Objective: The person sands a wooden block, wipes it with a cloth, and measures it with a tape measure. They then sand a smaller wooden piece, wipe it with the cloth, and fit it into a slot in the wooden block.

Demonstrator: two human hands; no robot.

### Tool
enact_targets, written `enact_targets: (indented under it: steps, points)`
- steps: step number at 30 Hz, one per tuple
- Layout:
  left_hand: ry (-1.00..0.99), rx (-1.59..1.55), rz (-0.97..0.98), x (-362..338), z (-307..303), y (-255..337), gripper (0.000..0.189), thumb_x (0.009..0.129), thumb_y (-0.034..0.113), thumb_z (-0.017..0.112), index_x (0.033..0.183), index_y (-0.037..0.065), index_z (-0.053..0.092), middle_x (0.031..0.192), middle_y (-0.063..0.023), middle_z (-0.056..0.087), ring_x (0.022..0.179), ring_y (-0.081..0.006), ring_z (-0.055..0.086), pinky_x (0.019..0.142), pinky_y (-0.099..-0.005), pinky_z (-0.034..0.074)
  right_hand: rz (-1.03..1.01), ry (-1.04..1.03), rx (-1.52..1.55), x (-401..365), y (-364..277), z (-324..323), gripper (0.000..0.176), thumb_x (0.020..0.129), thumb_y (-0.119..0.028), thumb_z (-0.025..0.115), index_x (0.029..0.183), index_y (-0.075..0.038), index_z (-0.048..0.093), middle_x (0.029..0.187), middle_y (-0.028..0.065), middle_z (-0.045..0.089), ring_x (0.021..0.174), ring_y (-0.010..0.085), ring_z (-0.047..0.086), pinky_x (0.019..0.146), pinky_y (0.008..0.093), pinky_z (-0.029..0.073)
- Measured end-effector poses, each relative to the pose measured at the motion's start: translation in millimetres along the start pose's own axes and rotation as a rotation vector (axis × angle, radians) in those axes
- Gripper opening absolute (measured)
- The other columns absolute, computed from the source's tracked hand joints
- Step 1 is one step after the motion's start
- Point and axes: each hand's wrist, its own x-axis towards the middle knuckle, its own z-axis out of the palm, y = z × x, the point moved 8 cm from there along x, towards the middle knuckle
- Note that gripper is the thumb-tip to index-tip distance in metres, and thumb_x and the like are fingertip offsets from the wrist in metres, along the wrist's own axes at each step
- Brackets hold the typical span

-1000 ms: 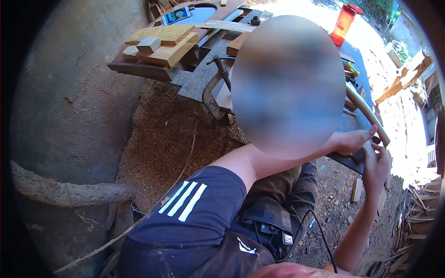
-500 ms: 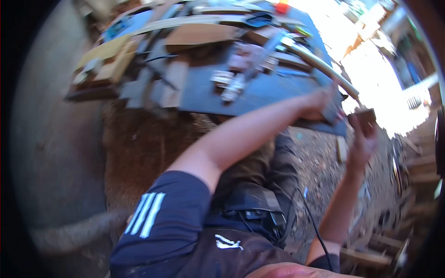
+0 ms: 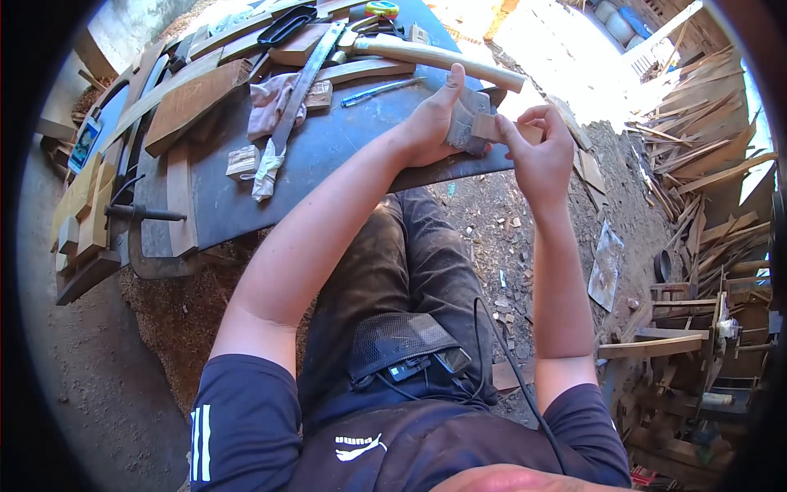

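My left hand (image 3: 434,127) is at the near right corner of the dark table, thumb raised, its fingers around a grey block (image 3: 470,119). The underside of the block is partly hidden. My right hand (image 3: 545,160) pinches a thin tan strip (image 3: 489,127) between thumb and fingers. One end of the strip lies across the face of the grey block. Just beyond both hands is a long wooden handle (image 3: 443,59), pointing out over the table's edge.
On the dark table (image 3: 336,148) lie a long metal bar with a wrapped end (image 3: 266,172), a pink cloth (image 3: 275,102), a blue pen (image 3: 381,92), small wood blocks (image 3: 243,161) and boards (image 3: 197,97). A clamp (image 3: 147,213) grips the left edge. Scrap wood (image 3: 697,131) is piled right.
The view has swung right and steadied. My hands have come together, and the brown piece held up in my right hand now lies against the grey block.
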Motion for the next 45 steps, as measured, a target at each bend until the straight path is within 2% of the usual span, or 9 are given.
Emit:
enact_targets:
  steps: [16,26,27,29,35,36,39,42,45]
  points:
    - [-0.034,0.186,0.019,-1.3,5.2,-4.6,0.086,0.093,0.081,0.025,0.122,0.007,0.058,0.099,-0.0048,0.064,0.091,-0.0146,0.064,0.085,-0.0342,0.054,-0.058,-0.319,-0.107,29.9,-13.3,14.8,0.037,0.079,-0.021,0.082,0.107,-0.002,0.066,0.089,0.0115,0.074,0.083,0.0173,0.072,0.074,0.0299,0.055]
    - [-0.098,0.146,-0.100,-6.1,1.6,-4.1,0.081,0.101,0.070,0.021,0.138,0.003,0.049,0.131,-0.0136,0.061,0.125,-0.0215,0.058,0.107,-0.0424,0.046,0.022,-0.252,-0.028,22.8,-20.5,19.5,0.038,0.081,-0.026,0.081,0.104,0.000,0.066,0.086,0.0120,0.073,0.078,0.0156,0.070,0.070,0.0303,0.054]
    - [-0.075,0.012,-0.003,-6.0,2.1,-0.1,0.080,0.099,0.069,0.039,0.143,0.003,0.044,0.105,-0.0122,0.069,0.094,-0.0216,0.069,0.090,-0.0377,0.054,-0.087,-0.282,-0.081,17.6,-24.2,26.5,0.038,0.080,-0.026,0.081,0.105,-0.001,0.066,0.088,0.0117,0.073,0.080,0.0170,0.070,0.073,0.0312,0.054]
    - [-0.048,0.284,0.185,10.5,-13.1,-0.7,0.077,0.100,0.050,0.054,0.151,0.001,0.025,0.107,-0.0132,0.069,0.098,-0.0243,0.069,0.096,-0.0394,0.053,-0.193,-0.382,-0.143,-6.3,-42.0,34.1,0.038,0.080,-0.025,0.081,0.108,-0.003,0.067,0.091,0.0110,0.071,0.084,0.0198,0.069,0.077,0.0338,0.054]
    - [-0.034,0.087,-0.031,3.3,-14.3,-11.2,0.065,0.099,0.052,0.051,0.136,-0.001,0.046,0.115,-0.0147,0.067,0.106,-0.0310,0.067,0.095,-0.0468,0.051,-0.306,-0.294,-0.111,34.8,-14.0,33.0,0.046,0.083,-0.027,0.074,0.116,0.003,0.065,0.099,0.0155,0.071,0.089,0.0234,0.068,0.079,0.0367,0.054]
    - [-0.025,0.158,0.022,9.4,-20.0,-8.6,0.073,0.095,0.056,0.052,0.138,-0.003,0.043,0.121,-0.0181,0.063,0.111,-0.0336,0.063,0.100,-0.0485,0.047,-0.054,-0.406,0.010,24.9,-8.7,45.3,0.043,0.082,-0.024,0.074,0.114,0.003,0.065,0.100,0.0159,0.070,0.093,0.0247,0.067,0.083,0.0377,0.053]
    - [0.046,1.034,0.556,17.2,-49.5,-2.1,0.099,0.085,0.068,0.056,0.144,-0.010,0.036,0.136,-0.0282,0.052,0.128,-0.0417,0.052,0.113,-0.0539,0.034,-0.287,-0.421,-0.064,-9.6,-55.1,45.8,0.030,0.087,-0.016,0.072,0.110,0.002,0.064,0.099,0.0110,0.070,0.095,0.0201,0.067,0.086,0.0342,0.052]
    - [-0.037,-0.048,-0.021,14.2,-7.5,-8.4,0.092,0.094,0.080,0.025,0.151,0.007,0.034,0.141,-0.0199,0.053,0.127,-0.0345,0.055,0.105,-0.0621,0.040,-0.025,-0.397,-0.003,22.2,-12.5,46.4,0.029,0.086,-0.014,0.073,0.109,0.002,0.064,0.099,0.0104,0.071,0.092,0.0184,0.067,0.084,0.0306,0.051]
    - [0.023,0.023,-0.061,25.7,-26.8,-23.6,0.092,0.094,0.080,0.027,0.149,0.007,0.035,0.135,-0.0170,0.058,0.124,-0.0311,0.058,0.102,-0.0592,0.043,-0.114,-0.395,-0.022,5.6,-38.7,47.7,0.028,0.086,-0.013,0.074,0.108,0.001,0.063,0.097,0.0108,0.071,0.090,0.0180,0.068,0.080,0.0307,0.051]
